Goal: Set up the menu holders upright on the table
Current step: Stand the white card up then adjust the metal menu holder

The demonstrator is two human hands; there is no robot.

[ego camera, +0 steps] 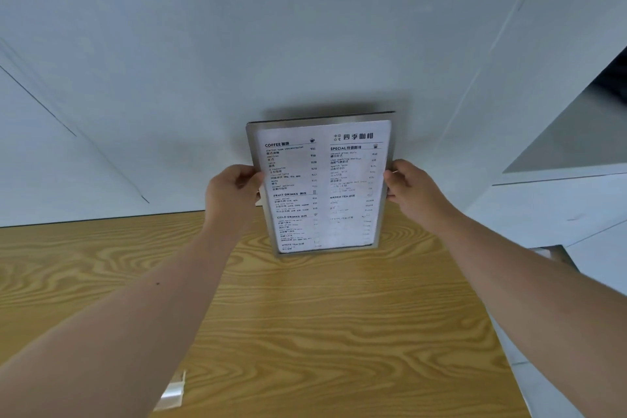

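A clear acrylic menu holder (322,185) with a printed white drinks menu stands upright near the far edge of the wooden table (305,332), its bottom edge resting on the wood. My left hand (232,193) grips its left edge. My right hand (412,190) grips its right edge. A second clear holder (173,394) lies at the near edge of the table, partly hidden behind my left forearm.
A pale wall (237,61) rises directly behind the table's far edge. To the right stands a white counter or shelf unit (559,204) with a dark opening above it. The table's right edge runs diagonally toward the lower right.
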